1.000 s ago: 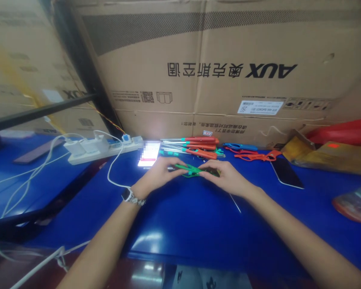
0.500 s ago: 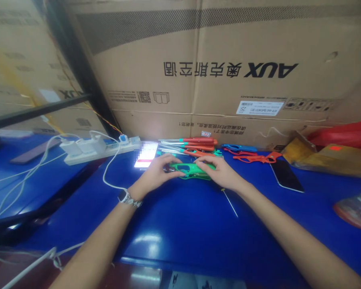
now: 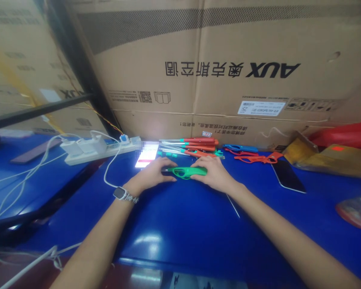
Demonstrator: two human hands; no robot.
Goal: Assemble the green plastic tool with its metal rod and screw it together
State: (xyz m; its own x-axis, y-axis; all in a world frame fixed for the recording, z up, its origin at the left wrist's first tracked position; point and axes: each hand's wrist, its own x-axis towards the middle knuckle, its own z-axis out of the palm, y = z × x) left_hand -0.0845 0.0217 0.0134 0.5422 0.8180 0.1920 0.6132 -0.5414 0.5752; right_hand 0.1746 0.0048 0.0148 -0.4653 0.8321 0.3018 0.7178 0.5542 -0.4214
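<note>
A green stick lighter (image 3: 188,172) with a trigger loop lies level between my hands, just above or on the blue table. My right hand (image 3: 212,170) is closed around its handle end, thumb in front and fingers behind. At the other end, my left hand (image 3: 156,174) is curled round the thin metal barrel (image 3: 166,170), fingers behind and thumb in front; the contact inside the palm is hidden. Below my right wrist lies a thin metal rod (image 3: 233,205), its upper end covered by the wrist.
Behind my hands lie several red and orange stick lighters (image 3: 201,142). Blue and orange handle shells (image 3: 258,157) sit to the right, beside a dark phone (image 3: 289,178). A lit phone (image 3: 147,154), a white power strip (image 3: 87,154) and cables are left. A large carton (image 3: 216,40) stands behind.
The green lighter has been turned, so a smooth side with its loop now faces me. My right thumb has come round to its front. My left hand has shifted slightly left.
</note>
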